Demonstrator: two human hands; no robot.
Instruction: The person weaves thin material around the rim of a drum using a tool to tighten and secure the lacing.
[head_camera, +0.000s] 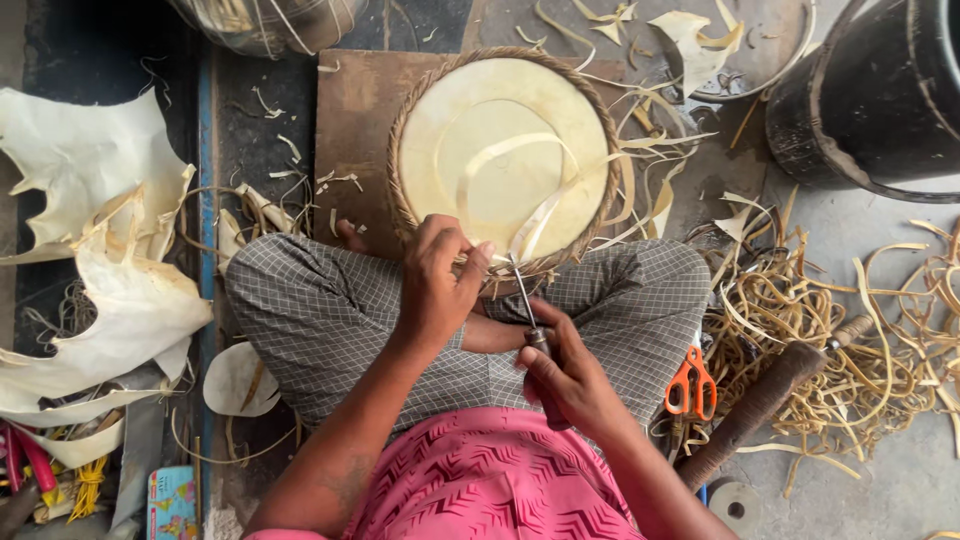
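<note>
A round drum-like frame (500, 150) with a pale skin face and a woven rope rim lies on a brown board (350, 130) in front of my crossed legs. My left hand (440, 280) grips the near rim of the frame. My right hand (565, 375) holds a thin metal awl (525, 295) whose tip points at the rim beside my left fingers. A pale strip loops across the skin face to that spot.
Large sheets of pale hide (90, 250) lie at the left. A tangle of cut strips (830, 340), orange-handled scissors (690, 385) and a wooden mallet (770, 395) lie at the right. A black barrel (880, 90) stands at the top right, a metal pan (740, 50) beside it.
</note>
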